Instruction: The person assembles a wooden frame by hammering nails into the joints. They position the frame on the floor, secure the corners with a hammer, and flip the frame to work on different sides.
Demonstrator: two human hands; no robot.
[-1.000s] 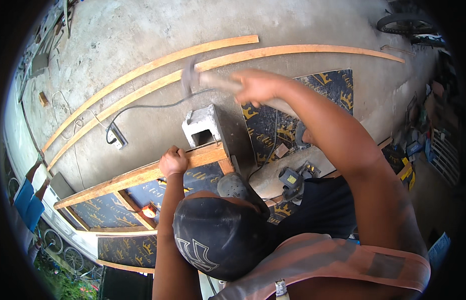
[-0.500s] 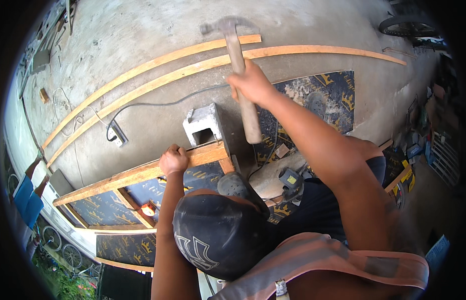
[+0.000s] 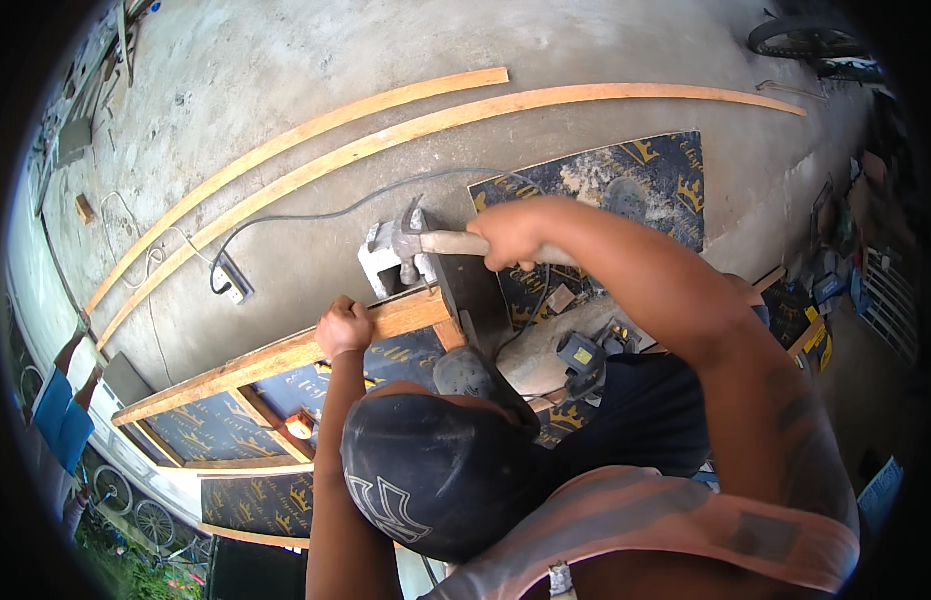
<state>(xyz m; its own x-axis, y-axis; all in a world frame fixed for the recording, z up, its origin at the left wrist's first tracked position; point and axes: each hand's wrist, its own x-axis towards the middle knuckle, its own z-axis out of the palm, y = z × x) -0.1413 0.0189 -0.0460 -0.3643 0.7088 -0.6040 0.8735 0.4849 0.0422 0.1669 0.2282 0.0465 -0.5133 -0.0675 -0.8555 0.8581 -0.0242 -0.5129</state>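
My right hand [image 3: 516, 232] is closed round the wooden handle of a claw hammer [image 3: 410, 243]. The hammer lies nearly level, its metal head pointing left and its striking face down, just above the end of a timber frame [image 3: 221, 374]. What looks like a nail [image 3: 433, 287] sticks up near that end; I cannot tell whether the hammer touches it. Farther left along the same top rail, my left hand [image 3: 344, 328] is closed over the wood. The frame is backed with a dark printed panel. Beyond its end stands a white-grey hollow block [image 3: 381, 250].
Two long wood strips [image 3: 316, 180] lie on the concrete floor, with a power strip [image 3: 232, 278] and a dark cable nearby. An orange tape measure [image 3: 301, 425] rests within the frame. A corded power tool [image 3: 583, 355] and a dusty dark panel [image 3: 646, 165] are on the right.
The hammer has come down from its raised, upright position to just over the frame's end, and my right hand has dropped with it. My left hand stays on the rail.
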